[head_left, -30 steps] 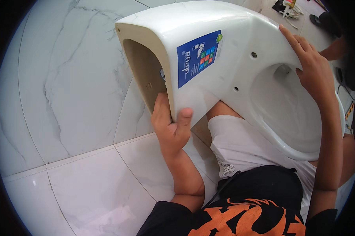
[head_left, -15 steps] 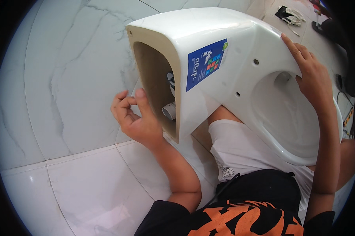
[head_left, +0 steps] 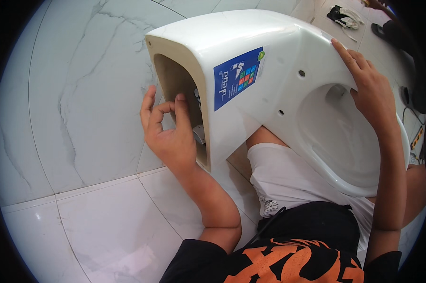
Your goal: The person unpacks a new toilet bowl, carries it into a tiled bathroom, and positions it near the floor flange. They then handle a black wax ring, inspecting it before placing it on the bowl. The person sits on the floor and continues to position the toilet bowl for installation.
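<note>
A glossy white ceramic toilet (head_left: pixel 250 33) lies tilted across my lap, its hollow open back facing left and its bowl at the right. A blue printed sticker (head_left: pixel 236 78) is on its side. Inside the hollow a white pipe end (head_left: pixel 199 134) shows, partly covered by my left hand. My left hand (head_left: pixel 170 132) is up in front of that opening, thumb and fingers apart and partly bent, with nothing visible in them. My right hand (head_left: pixel 371 89) rests on the bowl's outer rim with its fingers stretched along it. Two small round holes are behind the bowl.
A marbled tile wall (head_left: pixel 95 94) rises at the left, meeting pale floor tiles (head_left: pixel 104 226) below. At the far right are a black-and-white glove-like item (head_left: pixel 346 18), another person's dark-clothed leg (head_left: pixel 399 40), a cable and a yellow-black striped object (head_left: pixel 417 137).
My left hand has risen slightly and its fingers have straightened somewhat, now overlapping the opening's edge. The toilet has shifted a little left in the view, with my right hand still on it.
</note>
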A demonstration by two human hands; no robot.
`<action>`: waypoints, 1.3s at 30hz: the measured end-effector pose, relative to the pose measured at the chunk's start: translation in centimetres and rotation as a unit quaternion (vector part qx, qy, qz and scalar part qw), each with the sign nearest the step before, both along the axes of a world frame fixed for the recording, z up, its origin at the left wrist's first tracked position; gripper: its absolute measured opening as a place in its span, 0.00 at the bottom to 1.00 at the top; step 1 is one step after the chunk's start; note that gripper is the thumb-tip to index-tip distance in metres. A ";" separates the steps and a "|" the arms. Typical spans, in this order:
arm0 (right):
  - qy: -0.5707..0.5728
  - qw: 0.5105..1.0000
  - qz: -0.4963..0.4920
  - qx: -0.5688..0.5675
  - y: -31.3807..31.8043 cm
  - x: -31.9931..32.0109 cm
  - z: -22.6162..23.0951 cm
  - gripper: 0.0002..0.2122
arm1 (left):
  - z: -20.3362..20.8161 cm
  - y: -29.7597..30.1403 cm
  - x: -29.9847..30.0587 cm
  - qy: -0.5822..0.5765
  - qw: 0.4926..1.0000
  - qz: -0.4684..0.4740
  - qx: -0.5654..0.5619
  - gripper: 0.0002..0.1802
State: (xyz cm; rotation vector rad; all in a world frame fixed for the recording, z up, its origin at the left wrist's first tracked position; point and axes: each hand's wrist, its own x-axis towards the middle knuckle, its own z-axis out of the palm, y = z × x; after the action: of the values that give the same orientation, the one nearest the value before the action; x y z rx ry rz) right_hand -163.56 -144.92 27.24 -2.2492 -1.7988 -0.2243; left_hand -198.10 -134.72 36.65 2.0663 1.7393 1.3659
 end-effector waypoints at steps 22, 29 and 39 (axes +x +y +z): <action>0.031 0.999 -0.015 -0.025 0.0 -0.2 0.1 0.55 | 0.2 2.3 -3.3 -0.092 0.975 -0.117 -0.163 0.20; -0.002 1.000 0.008 0.009 -0.1 0.1 -0.3 0.51 | 0.3 2.0 -5.1 -0.099 0.961 -0.153 -0.208 0.25; -0.009 1.000 -0.011 -0.014 -0.2 -0.1 0.0 0.52 | -2.8 0.5 -8.3 -0.061 0.960 -0.155 -0.225 0.32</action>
State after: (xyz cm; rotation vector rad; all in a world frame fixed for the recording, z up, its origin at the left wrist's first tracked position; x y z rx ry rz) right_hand -163.62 -145.09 27.20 -2.2939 -1.7970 -0.2261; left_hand -206.39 -134.21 33.86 1.8533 1.4325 0.8852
